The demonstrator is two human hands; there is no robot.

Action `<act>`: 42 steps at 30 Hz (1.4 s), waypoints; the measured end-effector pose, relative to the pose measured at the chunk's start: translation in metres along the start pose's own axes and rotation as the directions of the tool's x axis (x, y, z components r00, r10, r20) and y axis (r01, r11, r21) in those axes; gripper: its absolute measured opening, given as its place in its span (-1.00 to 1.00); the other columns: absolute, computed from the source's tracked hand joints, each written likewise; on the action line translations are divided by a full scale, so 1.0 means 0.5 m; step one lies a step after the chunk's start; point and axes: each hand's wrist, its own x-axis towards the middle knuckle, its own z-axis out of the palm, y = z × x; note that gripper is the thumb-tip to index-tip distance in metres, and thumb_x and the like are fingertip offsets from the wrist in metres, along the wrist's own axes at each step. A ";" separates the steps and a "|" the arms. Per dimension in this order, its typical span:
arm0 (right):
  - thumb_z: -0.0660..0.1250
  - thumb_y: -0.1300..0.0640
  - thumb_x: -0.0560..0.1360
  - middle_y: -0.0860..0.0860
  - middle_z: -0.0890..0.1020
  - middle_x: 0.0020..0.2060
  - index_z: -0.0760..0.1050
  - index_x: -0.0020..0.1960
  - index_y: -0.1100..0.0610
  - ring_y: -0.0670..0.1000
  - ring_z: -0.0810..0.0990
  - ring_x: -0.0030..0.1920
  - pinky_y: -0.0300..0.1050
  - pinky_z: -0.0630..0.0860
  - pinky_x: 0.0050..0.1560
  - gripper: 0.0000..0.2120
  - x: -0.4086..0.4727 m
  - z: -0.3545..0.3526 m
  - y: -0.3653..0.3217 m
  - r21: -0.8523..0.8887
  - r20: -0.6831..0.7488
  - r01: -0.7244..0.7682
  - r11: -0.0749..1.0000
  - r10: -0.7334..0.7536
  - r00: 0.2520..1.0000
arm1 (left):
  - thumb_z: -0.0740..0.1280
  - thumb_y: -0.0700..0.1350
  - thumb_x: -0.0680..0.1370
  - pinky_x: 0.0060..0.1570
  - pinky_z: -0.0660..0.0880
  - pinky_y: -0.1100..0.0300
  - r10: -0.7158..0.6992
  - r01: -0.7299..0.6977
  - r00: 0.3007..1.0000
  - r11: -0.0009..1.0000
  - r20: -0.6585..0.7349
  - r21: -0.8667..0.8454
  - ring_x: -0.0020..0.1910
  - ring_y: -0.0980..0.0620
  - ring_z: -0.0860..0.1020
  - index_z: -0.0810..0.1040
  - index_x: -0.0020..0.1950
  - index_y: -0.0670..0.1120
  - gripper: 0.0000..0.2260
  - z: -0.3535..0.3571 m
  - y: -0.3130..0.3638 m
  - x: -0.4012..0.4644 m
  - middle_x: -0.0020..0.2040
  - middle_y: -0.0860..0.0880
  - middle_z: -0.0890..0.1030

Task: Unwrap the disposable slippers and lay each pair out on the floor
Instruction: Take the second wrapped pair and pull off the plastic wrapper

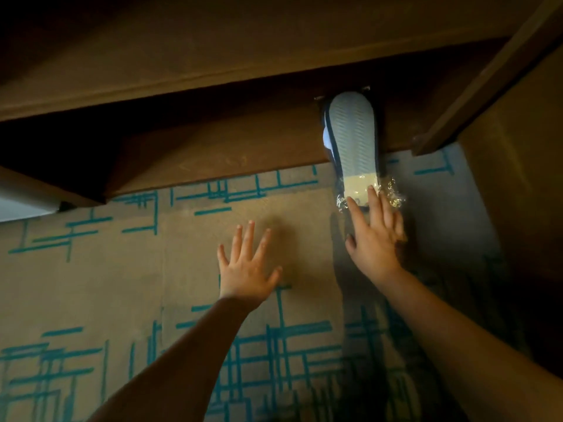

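**Mia:** Where are the slippers?

**Ben:** Look up at one o'clock. One wrapped pair of slippers lies there, sole up. The top half sits on a dark wooden shelf. The bottom half hangs out over the carpet. The carpet is tan with blue lines.

**Mia:** Is the wrap off?

**Ben:** No. The clear plastic wrap is on it. You can see it all crinkly at the near end. So the job is just starting, I think.

**Mia:** What do the hands do?

**Ben:** The right hand reaches up to the pack. Its fingers are spread apart and touch the near end. They do not squeeze it. The left hand is at the middle, well apart from the pack. Its fingers are wide apart too, and it holds nothing. I cannot tell if it rests on the carpet or floats above it.

**Mia:** What could go wrong?

**Ben:** The plastic looks slippery. If the fingers only press and pull, they may slide off. Or a push could shove the pack deeper into the dark at twelve o'clock, where it is hard to see. A pull on just the loose crinkly bit could rip the wrap and leave the slippers behind.
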 end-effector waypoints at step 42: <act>0.25 0.29 0.47 -0.01 0.20 0.50 0.28 0.42 0.02 0.06 0.29 0.44 -0.04 0.44 0.27 -0.45 -0.285 0.069 -0.040 0.324 0.064 0.385 0.864 -0.426 0.902 | 0.31 0.03 0.41 0.00 0.48 0.18 -0.300 0.072 0.921 0.759 -0.248 -0.647 -0.07 -0.05 0.58 0.58 0.08 -0.13 -0.66 0.180 0.096 -0.252 -0.07 -0.09 0.64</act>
